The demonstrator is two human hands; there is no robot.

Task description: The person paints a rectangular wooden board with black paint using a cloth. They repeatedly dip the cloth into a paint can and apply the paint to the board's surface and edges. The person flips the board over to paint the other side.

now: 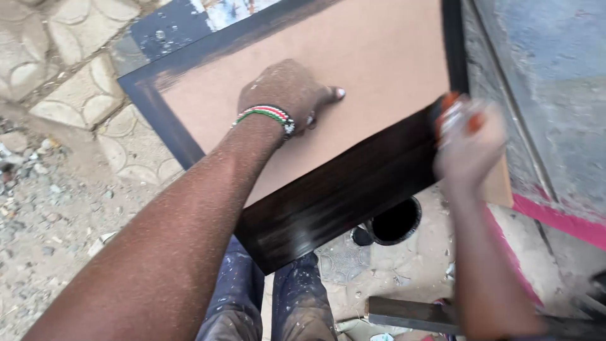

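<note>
Head view, looking down. A flat brown board (pixel 353 57) lies tilted across the person's lap, its outer margin coated in dark, glossy paint. The left hand (pixel 287 95), a beaded wristband (pixel 265 115) at the wrist, lies palm-down on the bare brown centre — knuckles raised, fingers curled and close together, thumb out to the right — apparently steadying the panel. The right hand (pixel 467 142) is motion-blurred at the near-right corner; it seems closed around a small item with orange and white parts (pixel 456 110), prob. a brush or applicator, but the finger positions can't be told through the blur.

Progress, judged from the surface: the wide near band (pixel 341 189) is fully dark and wet-looking; the left edge strip (pixel 161 117) and the far strip (pixel 233 41) are also dark, though the far strip's inner margin is streaky, w/ brown showing through. The right edge strip (pixel 453 44) reads dark too. Left — the whole brown centre, if it is to be coated at all, and prob. evening out the streaked margin.

Surroundings: a round black container (pixel 394 221), open, on the ground below the board; paint-flecked trousers (pixel 265 303); patterned paving blocks (pixel 82 95) at left; a grey wall w/ pink base (pixel 555 218) at right.
</note>
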